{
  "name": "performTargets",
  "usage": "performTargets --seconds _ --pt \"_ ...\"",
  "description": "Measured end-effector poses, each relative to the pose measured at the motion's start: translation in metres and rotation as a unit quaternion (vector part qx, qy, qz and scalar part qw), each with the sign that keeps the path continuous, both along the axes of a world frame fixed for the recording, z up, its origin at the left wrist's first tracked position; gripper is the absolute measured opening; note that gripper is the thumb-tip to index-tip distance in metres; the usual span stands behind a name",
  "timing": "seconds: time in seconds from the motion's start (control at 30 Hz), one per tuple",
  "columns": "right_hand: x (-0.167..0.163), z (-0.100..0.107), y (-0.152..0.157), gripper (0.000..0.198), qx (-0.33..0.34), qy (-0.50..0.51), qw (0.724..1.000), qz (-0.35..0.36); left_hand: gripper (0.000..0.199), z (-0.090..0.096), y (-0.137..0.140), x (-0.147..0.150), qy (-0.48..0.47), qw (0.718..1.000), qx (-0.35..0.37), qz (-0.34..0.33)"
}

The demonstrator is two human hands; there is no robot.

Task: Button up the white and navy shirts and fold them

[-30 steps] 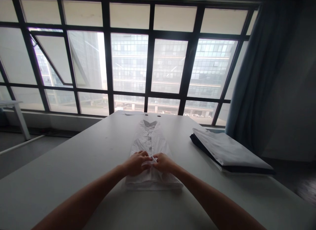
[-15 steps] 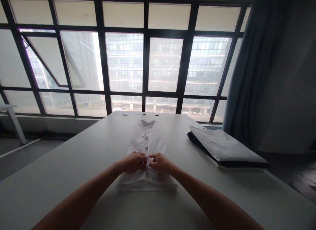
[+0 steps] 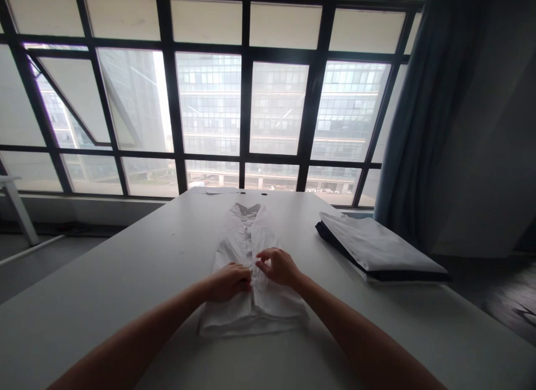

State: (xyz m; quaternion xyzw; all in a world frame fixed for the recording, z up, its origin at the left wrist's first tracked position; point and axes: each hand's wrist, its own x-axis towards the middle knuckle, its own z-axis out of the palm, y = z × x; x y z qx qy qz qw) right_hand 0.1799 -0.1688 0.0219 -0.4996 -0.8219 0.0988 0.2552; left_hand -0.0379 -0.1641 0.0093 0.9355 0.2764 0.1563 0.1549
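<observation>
A white shirt (image 3: 234, 250) lies front up on the table, its collar pointing away from me and its hem toward me. My left hand (image 3: 232, 281) rests on the lower front with its fingers curled and pinching the edge of the button strip. Just to the right and slightly farther up, my right hand (image 3: 278, 265) hovers over the other front edge. Its fingers are bent and apart, and I see nothing between them. The front edges lie close together along the middle, with a narrow gap near the hem.
A stack of folded white and dark cloth (image 3: 381, 245) lies on the right part of the white table (image 3: 146, 267). Some papers (image 3: 218, 190) lie at its far edge. Beyond stand a large window wall (image 3: 247, 99) and a dark curtain (image 3: 402, 133).
My right hand has let go of the strip and moved up and right, its fingers opening. My left hand has shifted slightly toward me, and the shirt's hem has spread a little to the right.
</observation>
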Motion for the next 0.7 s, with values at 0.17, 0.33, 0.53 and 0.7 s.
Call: performTargets --seconds 0.17,0.33,0.53,0.7 --pt "0.016 -0.015 0.008 0.064 -0.023 -0.125 0.990 0.055 0.029 0.000 0.010 -0.009 -0.010 0.998 0.059 0.030" --pt "0.016 -0.021 0.010 0.073 -0.060 -0.156 0.983 0.076 0.062 -0.014 0.029 -0.031 0.079 0.990 0.058 0.102" --pt "0.015 -0.004 -0.005 0.076 -0.057 -0.157 0.981 0.095 0.067 -0.010 0.018 -0.034 0.107 0.991 0.039 0.071" --pt "0.023 0.010 -0.008 0.044 -0.051 -0.098 0.984 0.139 0.043 0.004 0.008 -0.030 0.006 0.998 0.040 0.046"
